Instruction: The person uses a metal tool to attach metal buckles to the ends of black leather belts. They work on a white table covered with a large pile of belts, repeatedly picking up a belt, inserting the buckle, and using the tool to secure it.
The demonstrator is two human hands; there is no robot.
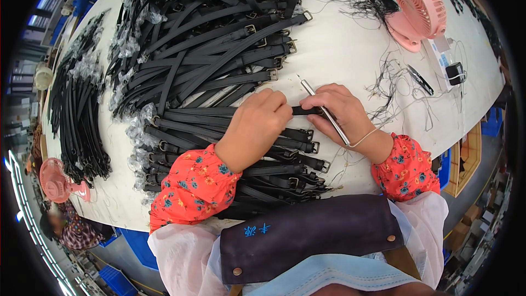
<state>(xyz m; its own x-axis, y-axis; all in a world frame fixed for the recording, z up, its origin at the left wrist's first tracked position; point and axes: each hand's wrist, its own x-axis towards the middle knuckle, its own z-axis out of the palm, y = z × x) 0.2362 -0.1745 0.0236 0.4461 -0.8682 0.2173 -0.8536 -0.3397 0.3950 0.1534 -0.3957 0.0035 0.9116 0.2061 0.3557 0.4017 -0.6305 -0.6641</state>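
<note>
My left hand (256,123) presses down on a black strap (211,112) with a metal buckle, fingers curled over it. My right hand (342,111) grips the same strap's end at its fingertips and also holds a thin silver metal tool (320,107) that sticks out past the fingers. Both hands lie over a stack of black buckled straps (279,156) at the near edge of the white table (350,49). Red floral sleeves cover both forearms.
A large heap of black straps (219,33) fills the table's middle and far side; another bundle (82,109) lies at left. A pink fan (419,5), small black snips (421,80), a white charger (452,71) and loose threads (389,85) sit at right. A second pink fan (57,181) stands at left.
</note>
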